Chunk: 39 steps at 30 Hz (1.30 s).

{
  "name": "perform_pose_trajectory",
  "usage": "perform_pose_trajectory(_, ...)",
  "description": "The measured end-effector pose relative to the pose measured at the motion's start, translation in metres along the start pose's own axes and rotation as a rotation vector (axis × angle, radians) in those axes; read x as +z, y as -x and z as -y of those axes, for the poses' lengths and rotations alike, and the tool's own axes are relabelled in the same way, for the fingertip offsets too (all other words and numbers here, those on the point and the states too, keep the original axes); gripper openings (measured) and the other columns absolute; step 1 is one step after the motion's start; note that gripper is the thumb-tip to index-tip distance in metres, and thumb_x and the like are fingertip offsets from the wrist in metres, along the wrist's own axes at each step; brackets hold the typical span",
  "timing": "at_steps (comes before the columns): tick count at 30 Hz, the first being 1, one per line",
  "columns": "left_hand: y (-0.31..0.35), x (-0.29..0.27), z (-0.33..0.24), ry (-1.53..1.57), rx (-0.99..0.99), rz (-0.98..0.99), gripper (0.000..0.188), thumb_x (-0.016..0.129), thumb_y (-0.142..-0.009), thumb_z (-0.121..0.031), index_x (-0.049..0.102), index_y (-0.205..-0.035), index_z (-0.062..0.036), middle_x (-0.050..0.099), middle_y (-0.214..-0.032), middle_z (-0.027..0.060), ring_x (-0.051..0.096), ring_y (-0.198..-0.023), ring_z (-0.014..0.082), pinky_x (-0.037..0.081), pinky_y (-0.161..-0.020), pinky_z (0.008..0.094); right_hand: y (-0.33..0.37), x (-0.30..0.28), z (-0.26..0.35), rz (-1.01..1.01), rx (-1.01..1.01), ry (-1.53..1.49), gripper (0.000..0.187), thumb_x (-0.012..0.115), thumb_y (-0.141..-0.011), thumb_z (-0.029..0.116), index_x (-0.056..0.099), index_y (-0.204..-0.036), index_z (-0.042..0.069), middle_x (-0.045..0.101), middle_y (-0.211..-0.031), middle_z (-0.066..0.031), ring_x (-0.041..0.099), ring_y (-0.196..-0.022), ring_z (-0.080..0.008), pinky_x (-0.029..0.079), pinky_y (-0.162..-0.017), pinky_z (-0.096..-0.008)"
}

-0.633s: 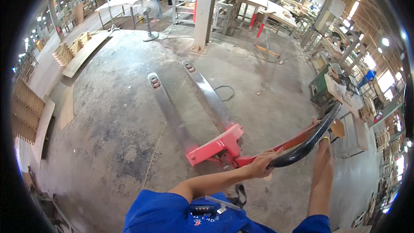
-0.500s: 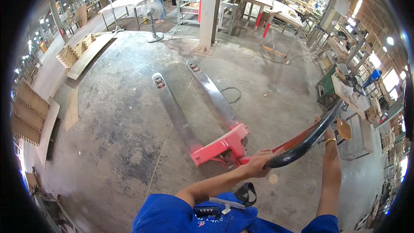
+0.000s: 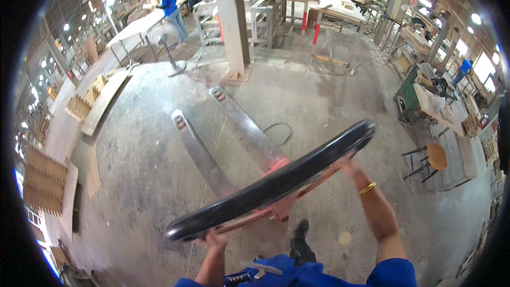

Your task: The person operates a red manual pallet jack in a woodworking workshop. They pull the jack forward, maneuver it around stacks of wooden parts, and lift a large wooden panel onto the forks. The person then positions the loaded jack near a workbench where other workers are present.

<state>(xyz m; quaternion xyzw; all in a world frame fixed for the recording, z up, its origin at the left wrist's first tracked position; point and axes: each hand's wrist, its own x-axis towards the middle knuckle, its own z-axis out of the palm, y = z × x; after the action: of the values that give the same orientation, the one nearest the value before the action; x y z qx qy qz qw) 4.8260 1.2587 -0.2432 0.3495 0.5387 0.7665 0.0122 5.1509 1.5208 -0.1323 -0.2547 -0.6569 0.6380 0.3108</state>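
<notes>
A pallet jack's handle (image 3: 276,180), a wide black bar with a reddish lower part, slants across the view just in front of me. Below its left end, my left hand (image 3: 214,239) is closed on the handle's lower part, its fingers partly hidden. Toward the other end my right hand (image 3: 348,167), with a gold bracelet at the wrist, also grips the handle; the bar hides some of its fingers. Beyond the bar lie the jack's two grey forks (image 3: 244,122), pointing away from me and bare of any load. The red base (image 3: 279,166) is mostly covered by the handle.
A concrete post (image 3: 232,26) and a standing fan (image 3: 170,53) are beyond the forks. Stacked wooden pieces (image 3: 43,180) and boards lie at left. To the right are a stool (image 3: 434,157) and a cluttered workbench (image 3: 435,103). People in blue work near far tables.
The handle has swung from my right to across my front. My left hand has moved left and down with it; my right hand has come inward. The forks appear shifted slightly left.
</notes>
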Motion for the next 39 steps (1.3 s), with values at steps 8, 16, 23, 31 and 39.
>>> perform_pose_trajectory(8,-0.063,0.089,-0.056,-0.158,-0.047,-0.430,0.010,0.044,-0.094,-0.012,0.042,-0.100,-0.0041,0.040,-0.054,0.0004,0.043,-0.048,0.0124,0.040,-0.049,0.0259,-0.146,-0.014,-0.018,0.514,-0.111,-0.157,0.027,0.060,-0.085,0.021,0.063,-0.102,0.000,0.063,-0.092,-0.0036,0.058,-0.086,-0.0113,0.047,-0.075,-0.0274)
perform_pose_trajectory(16,-0.053,0.131,-0.042,-0.216,0.291,-0.280,0.010,0.045,-0.092,-0.007,0.038,-0.098,-0.0052,0.051,-0.061,0.0064,0.055,-0.056,0.0199,0.046,-0.054,0.0316,-0.323,0.044,-0.029,0.129,-0.141,-0.167,0.042,0.066,-0.079,0.031,0.062,-0.105,-0.002,0.063,-0.085,-0.0070,0.059,-0.074,-0.0133,0.047,-0.069,-0.0282)
perform_pose_trajectory(23,-0.099,0.140,-0.017,-0.248,0.120,0.370,0.011,0.055,-0.087,-0.017,0.049,-0.087,-0.0065,0.053,-0.070,0.0025,0.056,-0.065,0.0170,0.046,-0.059,0.0316,-0.430,0.124,-0.028,-0.260,-0.202,0.527,0.032,0.065,-0.078,0.031,0.067,-0.084,0.000,0.066,-0.074,-0.0196,0.066,-0.076,-0.0311,0.049,-0.068,-0.0376)
perform_pose_trajectory(31,-0.157,0.021,-0.012,-0.238,0.074,0.268,0.005,0.060,-0.063,-0.009,0.056,-0.062,-0.0066,0.059,-0.066,0.0046,0.060,-0.059,0.0188,0.052,-0.057,0.0361,-0.471,0.241,-0.051,-0.013,-0.118,0.288,0.020,0.060,-0.080,0.016,0.064,-0.077,-0.003,0.064,-0.070,-0.0206,0.065,-0.068,-0.0262,0.048,-0.062,-0.0369)
perform_pose_trajectory(39,-0.211,-0.091,0.009,-0.657,0.326,-0.178,0.007,0.045,-0.081,-0.005,0.038,-0.081,-0.0068,0.050,-0.061,0.0053,0.051,-0.051,0.0203,0.043,-0.053,0.0347,-0.469,0.369,-0.019,0.029,0.050,0.052,0.018,0.049,-0.080,0.005,0.062,-0.086,-0.006,0.061,-0.074,-0.0071,0.058,-0.058,-0.0144,0.046,-0.053,-0.0272)
